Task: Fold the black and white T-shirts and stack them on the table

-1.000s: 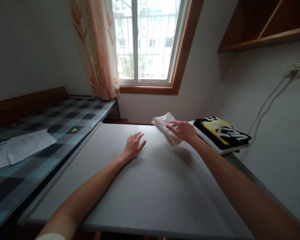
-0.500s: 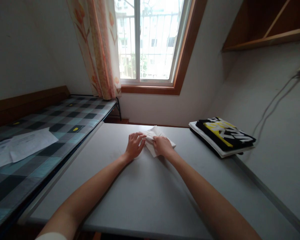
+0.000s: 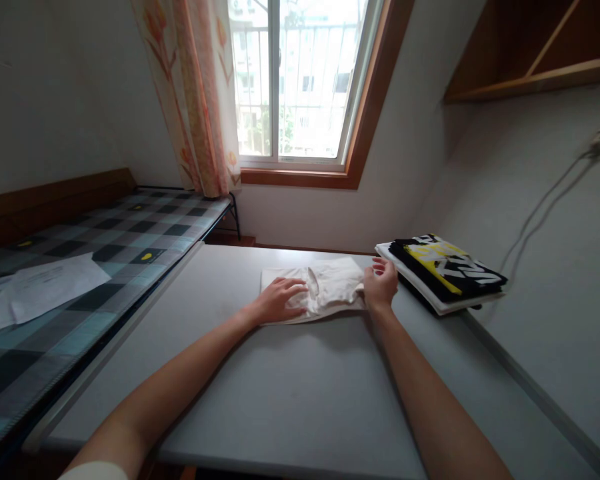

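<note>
A white folded cloth (image 3: 335,280), wrinkled and with a gap along a fold near its middle, lies on the pale grey table (image 3: 280,393). My left hand (image 3: 283,300) rests flat on its left part, palm down with the fingers spread. At the cloth's right edge, my right hand (image 3: 381,283) is curled, with the edge at its thumb side. Its upper fingers bend loosely, and the pinch point is partly hidden.
To the right sits a stack of folded clothes (image 3: 445,273), black with yellow and white print on top. A checked bed (image 3: 180,213) with papers (image 3: 60,287) runs along the left. Behind are a window (image 3: 290,87) and curtain (image 3: 195,100); a shelf (image 3: 530,77) hangs upper right.
The white cloth has gone from a small bunch between my hands to a wider, flatter shape. My right hand has moved right with its edge; my left hand has flattened onto it.
</note>
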{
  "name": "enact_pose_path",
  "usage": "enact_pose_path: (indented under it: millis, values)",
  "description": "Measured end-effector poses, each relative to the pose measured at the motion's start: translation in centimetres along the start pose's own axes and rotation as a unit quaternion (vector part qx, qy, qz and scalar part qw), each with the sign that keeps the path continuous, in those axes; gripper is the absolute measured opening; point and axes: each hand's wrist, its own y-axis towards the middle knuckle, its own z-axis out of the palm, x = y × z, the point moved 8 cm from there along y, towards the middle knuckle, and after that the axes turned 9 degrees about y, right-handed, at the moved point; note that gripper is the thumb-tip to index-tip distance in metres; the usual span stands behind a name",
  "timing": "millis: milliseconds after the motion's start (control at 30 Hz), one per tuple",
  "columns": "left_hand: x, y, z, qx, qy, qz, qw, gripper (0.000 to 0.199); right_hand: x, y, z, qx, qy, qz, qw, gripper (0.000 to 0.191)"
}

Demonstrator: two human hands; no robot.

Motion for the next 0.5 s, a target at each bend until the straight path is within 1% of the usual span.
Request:
enact_pose_path:
  millis: [33,67,133,200,267,333,367,433,500]
  values:
    - [-0.2,0.0,0.3,0.018,-0.001,0.006,1.0,0.048,0.3,0.1,-0.3,0.005,-0.023,-0.037,0.999,0.029]
    - [-0.4,0.0,0.6,0.034,-0.002,0.011,0.999,0.052,0.6,0.0,0.0,0.035,-0.035,-0.071,0.996,0.027]
    - [-0.7,0.0,0.9,0.053,-0.006,0.011,0.999,0.054,1.3,-1.2,1.9,0.148,-0.048,-0.127,0.98,0.024]
    - [-0.8,-0.1,0.8,0.053,-0.008,0.003,0.999,0.047,1.9,-3.4,4.3,0.273,-0.091,-0.169,0.942,0.028]
    - [-0.8,-0.1,0.7,0.042,-0.006,-0.004,0.999,0.036,2.0,-5.9,6.1,0.364,-0.172,-0.197,0.894,0.038]
    - [-0.9,0.0,0.5,0.031,-0.003,-0.005,0.999,0.026,1.9,-7.8,7.0,0.41,-0.25,-0.21,0.852,0.045]
    - [-1.0,0.0,0.5,0.029,-0.001,-0.002,1.0,0.022,1.8,-8.4,7.2,0.421,-0.275,-0.213,0.838,0.046]
    - [-1.4,0.1,0.6,0.031,0.01,0.005,0.999,0.018,2.0,-9.2,7.3,0.433,-0.301,-0.223,0.82,0.042]
    - [-1.6,0.3,0.8,0.034,0.024,0.013,0.999,0.019,2.3,-9.7,7.3,0.444,-0.307,-0.239,0.807,0.036]
